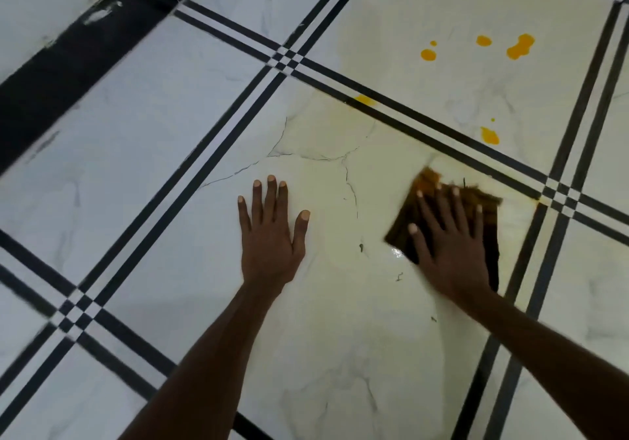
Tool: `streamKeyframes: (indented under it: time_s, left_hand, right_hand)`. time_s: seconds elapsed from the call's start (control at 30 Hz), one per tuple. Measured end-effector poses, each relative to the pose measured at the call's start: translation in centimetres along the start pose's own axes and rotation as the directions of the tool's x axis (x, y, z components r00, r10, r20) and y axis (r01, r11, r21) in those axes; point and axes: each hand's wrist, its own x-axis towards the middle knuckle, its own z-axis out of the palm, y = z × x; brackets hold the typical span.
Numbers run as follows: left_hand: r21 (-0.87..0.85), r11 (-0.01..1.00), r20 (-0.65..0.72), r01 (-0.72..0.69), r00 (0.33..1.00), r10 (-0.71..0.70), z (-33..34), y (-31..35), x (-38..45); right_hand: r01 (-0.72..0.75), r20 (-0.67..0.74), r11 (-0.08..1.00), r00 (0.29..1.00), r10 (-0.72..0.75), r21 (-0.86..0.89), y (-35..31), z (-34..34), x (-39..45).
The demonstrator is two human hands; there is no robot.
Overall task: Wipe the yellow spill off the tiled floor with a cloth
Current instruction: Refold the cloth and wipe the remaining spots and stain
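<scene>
White marble-look tiled floor (143,153) with black double-line borders bears yellow spill drops (520,46) on the far right tile, a brown cloth (422,208) flat at right, and a pale yellowish smear film across the centre tile.

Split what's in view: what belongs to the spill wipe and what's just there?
Job:
- brown cloth, pressed flat under the right hand
- yellow drops left on the far tile, one nearer
- yellowish smear film on the tiled floor

Just there:
- left hand, flat on the tile, bracing
- black skirting strip
- small dark specks
</scene>
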Motion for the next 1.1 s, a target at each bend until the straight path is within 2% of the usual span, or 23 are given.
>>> streamKeyframes:
  time_s: [0.03, 0.13, 0.23, 0.3, 0.4, 0.47, 0.53, 0.6, 0.67, 0.73, 0.77, 0.83, 0.93, 1.03, 1.1]
  left_hand:
    - [-0.002, 1.000, 0.002, -0.004, 1.000, 0.004, 0.0, 0.1, 0.0]
    - [-0.009, 1.000, -0.013, -0.006, 1.000, 0.006, 0.0, -0.2, -0.1]
    - [-0.024, 1.000, -0.020, -0.010, 1.000, 0.010, 0.1, -0.2, 0.2]
    - [-0.027, 1.000, -0.025, -0.009, 1.000, 0.008, 0.2, -0.2, 0.2]
    - [-0.035, 0.999, -0.062, -0.012, 0.998, 0.010, 0.3, -0.1, 0.0]
    - [-0.020, 1.000, -0.065, -0.010, 0.998, 0.009, 0.3, -0.1, 0.1]
    - [0.000, 1.000, -0.050, -0.005, 0.999, 0.005, 0.3, 0.0, 0.1]
    - [0.004, 1.000, -0.049, -0.004, 0.999, 0.004, 0.2, 0.1, 0.0]
    - [-0.017, 1.000, -0.060, -0.008, 0.998, 0.007, 0.2, 0.1, 0.0]
    - [-0.046, 0.999, -0.071, -0.001, 0.997, -0.002, 0.1, 0.0, 0.1]
    - [-0.061, 0.998, -0.078, 0.003, 0.997, -0.008, 0.2, 0.0, 0.0]
    - [-0.079, 0.997, -0.084, -0.004, 0.996, -0.002, 0.1, 0.0, 0.0]
    - [-0.068, 0.998, -0.101, -0.009, 0.995, 0.002, 0.2, 0.0, -0.1]
    - [-0.039, 0.999, -0.092, -0.001, 0.996, -0.002, 0.4, 0.0, 0.0]
    - [-0.028, 1.000, -0.076, -0.008, 0.997, 0.006, 0.4, 0.0, 0.0]
  right_hand:
    - [-0.010, -0.001, 1.000, 1.000, 0.010, -0.018, -1.7, 0.3, -2.7]
    - [0.283, 0.068, 0.959, 0.956, -0.284, 0.030, -8.8, 1.9, -8.2]
    - [0.447, 0.025, 0.893, 0.893, -0.449, 0.046, -11.2, 2.2, -1.8]
    - [0.383, 0.009, 0.923, 0.923, -0.384, 0.022, -10.0, 1.7, 4.7]
    - [0.085, -0.033, 0.996, 0.996, -0.084, 0.003, -3.9, 0.9, 9.4]
    - [-0.004, -0.068, 0.999, 0.998, 0.006, 0.032, -1.1, 0.7, 6.6]
    - [-0.030, -0.017, 0.999, 0.999, 0.031, 0.044, -1.9, 0.9, -0.3]
    - [0.107, 0.068, 0.994, 0.992, -0.109, 0.031, -6.2, 1.7, -8.2]
    - [0.345, 0.125, 0.935, 0.927, -0.353, 0.080, -10.5, 2.7, -11.8]
    - [0.481, 0.104, 0.870, 0.865, -0.491, 0.105, -12.4, 3.2, -8.8]
    - [0.497, 0.075, 0.863, 0.861, -0.504, 0.093, -12.4, 3.3, -6.1]
    - [0.424, 0.045, 0.903, 0.903, -0.427, 0.069, -10.7, 2.9, -0.6]
    - [0.122, 0.007, 0.991, 0.992, -0.123, 0.045, -4.5, 2.0, 4.1]
    - [-0.090, -0.052, 0.993, 0.994, 0.094, 0.073, -0.5, 1.8, 2.4]
    - [-0.156, -0.055, 0.986, 0.986, 0.160, 0.065, -2.1, 2.1, -1.2]
